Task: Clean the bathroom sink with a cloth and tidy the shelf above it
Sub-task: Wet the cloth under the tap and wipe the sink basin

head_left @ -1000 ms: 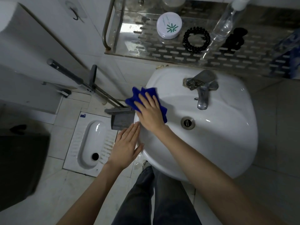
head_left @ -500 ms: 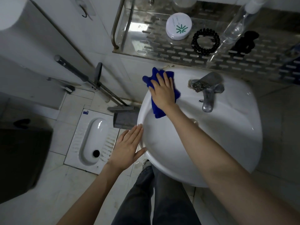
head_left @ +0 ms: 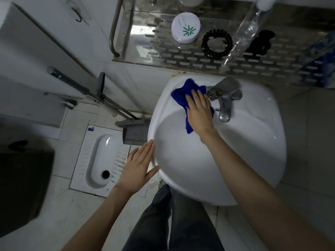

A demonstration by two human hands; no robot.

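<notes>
While pressed flat under the right hand [head_left: 200,113], the cloth [head_left: 183,93] lies on the sink [head_left: 253,160] rim just left of the tap [head_left: 224,98]. Left hand [head_left: 137,167], open and empty, rests against the sink's left edge. Shelf [head_left: 163,51] sits above the tap.

The sink [head_left: 253,160] basin is largely unobstructed — its front and right portions are bare white surface. At the rear rim, the faucet [head_left: 224,98] stands at centre; the right hand [head_left: 199,113] presses the blue cloth [head_left: 183,93] flat just left of it, fingertips touching or nearly touching the faucet base. The left hand [head_left: 137,167] lies open against the sink's left outer edge.

The perforated metal shelf [head_left: 159,51] overhangs the rear rim. Its left portion is bare. Further right stand a round white jar [head_left: 185,27], a black bead bracelet [head_left: 216,43], a clear bottle [head_left: 252,24] and a black hair clip [head_left: 261,42] — closely spaced.
</notes>
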